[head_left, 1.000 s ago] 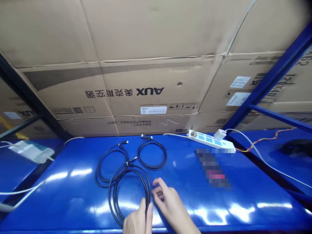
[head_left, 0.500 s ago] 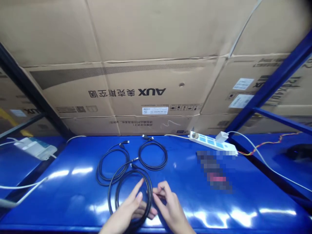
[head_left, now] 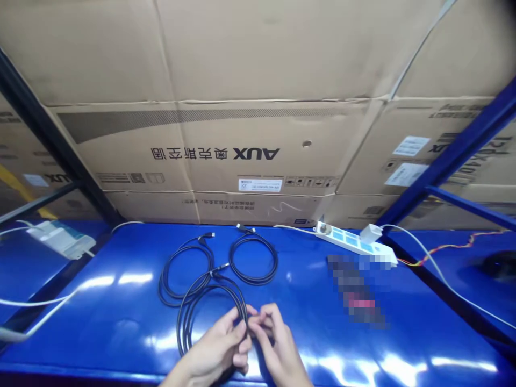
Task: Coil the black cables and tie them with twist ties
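My left hand [head_left: 221,344] is closed around the right side of a coiled black cable [head_left: 241,301], thumb on top and fingers beneath. The loops spread left from the hand over the blue surface, and a metal-tipped plug points away at the top. Right beside it, my right hand [head_left: 278,341] has its thumb and fingers pinched together close to the left fingertips. What lies in that pinch is hidden. Beyond the hands lie two more coiled black cables, one at the left [head_left: 164,282] and a smaller one [head_left: 258,281] to its right, with connector ends toward the back.
At the back right of the blue shelf [head_left: 306,306] lies a white power strip [head_left: 346,241] with a white adapter [head_left: 371,233] plugged in. A pixelated dark and pink item [head_left: 358,295] is in front. Cardboard boxes [head_left: 226,129] stand behind; blue posts flank the shelf.
My left hand's fingers have closed around the cable bundle, after being spread inside the loop. My right hand stays pinched close by. The view has shifted slightly.
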`<state>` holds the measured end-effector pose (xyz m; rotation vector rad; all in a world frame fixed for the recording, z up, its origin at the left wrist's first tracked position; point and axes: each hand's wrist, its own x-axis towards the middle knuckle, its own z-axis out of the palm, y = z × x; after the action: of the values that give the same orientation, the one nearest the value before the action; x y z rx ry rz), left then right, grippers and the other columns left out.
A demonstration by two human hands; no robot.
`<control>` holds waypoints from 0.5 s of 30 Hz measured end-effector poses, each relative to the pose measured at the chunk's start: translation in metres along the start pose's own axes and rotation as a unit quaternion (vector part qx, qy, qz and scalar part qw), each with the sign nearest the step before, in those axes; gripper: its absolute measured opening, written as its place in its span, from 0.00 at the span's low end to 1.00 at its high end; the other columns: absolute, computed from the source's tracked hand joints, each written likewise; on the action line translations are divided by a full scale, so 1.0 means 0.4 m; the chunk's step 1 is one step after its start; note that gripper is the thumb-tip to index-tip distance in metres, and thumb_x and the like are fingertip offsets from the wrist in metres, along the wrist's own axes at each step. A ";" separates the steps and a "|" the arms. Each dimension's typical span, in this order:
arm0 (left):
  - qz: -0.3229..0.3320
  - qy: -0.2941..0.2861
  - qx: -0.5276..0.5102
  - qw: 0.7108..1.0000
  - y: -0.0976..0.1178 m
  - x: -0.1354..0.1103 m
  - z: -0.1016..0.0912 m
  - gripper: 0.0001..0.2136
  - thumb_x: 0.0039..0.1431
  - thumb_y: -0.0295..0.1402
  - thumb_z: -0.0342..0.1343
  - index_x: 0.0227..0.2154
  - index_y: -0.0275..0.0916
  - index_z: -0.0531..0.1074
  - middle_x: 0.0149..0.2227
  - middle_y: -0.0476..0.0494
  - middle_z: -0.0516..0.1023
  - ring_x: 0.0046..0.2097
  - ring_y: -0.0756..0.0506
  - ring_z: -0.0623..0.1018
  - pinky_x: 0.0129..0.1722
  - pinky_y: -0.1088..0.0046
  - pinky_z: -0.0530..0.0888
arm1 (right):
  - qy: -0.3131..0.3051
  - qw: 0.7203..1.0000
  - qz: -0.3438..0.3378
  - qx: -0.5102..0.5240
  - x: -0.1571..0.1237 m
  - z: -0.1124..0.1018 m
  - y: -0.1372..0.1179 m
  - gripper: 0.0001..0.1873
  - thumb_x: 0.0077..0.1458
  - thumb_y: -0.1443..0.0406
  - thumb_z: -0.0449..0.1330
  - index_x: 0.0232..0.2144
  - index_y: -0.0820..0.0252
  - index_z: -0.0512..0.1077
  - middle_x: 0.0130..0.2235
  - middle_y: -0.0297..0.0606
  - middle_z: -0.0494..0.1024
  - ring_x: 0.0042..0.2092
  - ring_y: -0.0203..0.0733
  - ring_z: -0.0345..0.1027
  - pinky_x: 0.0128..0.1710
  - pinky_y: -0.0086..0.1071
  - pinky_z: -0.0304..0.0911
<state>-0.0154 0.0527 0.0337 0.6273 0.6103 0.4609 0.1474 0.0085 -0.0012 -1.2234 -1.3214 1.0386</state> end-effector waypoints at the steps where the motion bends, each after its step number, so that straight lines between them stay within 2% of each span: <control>1: 0.012 0.008 0.014 1.000 -0.007 0.002 0.001 0.28 0.54 0.51 0.67 0.51 0.42 0.69 0.23 0.58 0.63 0.22 0.56 0.58 0.29 0.75 0.61 | -0.001 1.000 0.005 0.005 0.000 -0.001 -0.004 0.09 0.69 0.56 0.54 0.41 0.53 0.61 0.35 0.38 0.79 0.47 0.45 0.77 0.50 0.36 0.69; 4: 0.043 0.033 0.056 0.997 -0.027 0.011 0.001 0.31 0.56 0.52 0.65 0.56 0.40 0.67 0.21 0.58 0.64 0.21 0.55 0.58 0.26 0.75 0.59 | 0.013 0.998 0.033 0.051 0.002 -0.006 -0.019 0.14 0.67 0.53 0.57 0.46 0.53 0.61 0.35 0.39 0.80 0.46 0.47 0.77 0.49 0.37 0.70; 9: 0.074 0.068 0.102 0.990 -0.054 0.024 -0.004 0.41 0.56 0.55 0.63 0.65 0.36 0.59 0.20 0.59 0.64 0.21 0.54 0.59 0.25 0.75 0.61 | 0.000 0.980 0.108 0.169 0.016 -0.010 -0.033 0.24 0.59 0.47 0.63 0.47 0.52 0.62 0.32 0.31 0.76 0.31 0.42 0.76 0.35 0.34 0.72; 12: 0.081 0.078 0.115 0.987 -0.062 0.026 -0.009 0.45 0.56 0.56 0.63 0.69 0.37 0.55 0.20 0.59 0.64 0.21 0.54 0.60 0.25 0.75 0.63 | -0.008 0.978 0.135 0.159 0.022 -0.018 -0.042 0.27 0.55 0.45 0.66 0.47 0.54 0.65 0.31 0.33 0.77 0.32 0.44 0.77 0.35 0.36 0.72; 15: 0.084 0.078 0.120 0.986 -0.065 0.028 -0.011 0.49 0.54 0.58 0.62 0.70 0.36 0.51 0.20 0.59 0.64 0.21 0.53 0.61 0.25 0.75 0.64 | -0.021 0.981 0.155 0.114 0.024 -0.030 -0.052 0.28 0.52 0.45 0.68 0.44 0.57 0.70 0.32 0.38 0.82 0.35 0.47 0.79 0.37 0.37 0.72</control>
<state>-0.0046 0.0421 0.0097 0.8820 0.7734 0.6027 0.1573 0.0152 0.0218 -1.2607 -1.0273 1.4038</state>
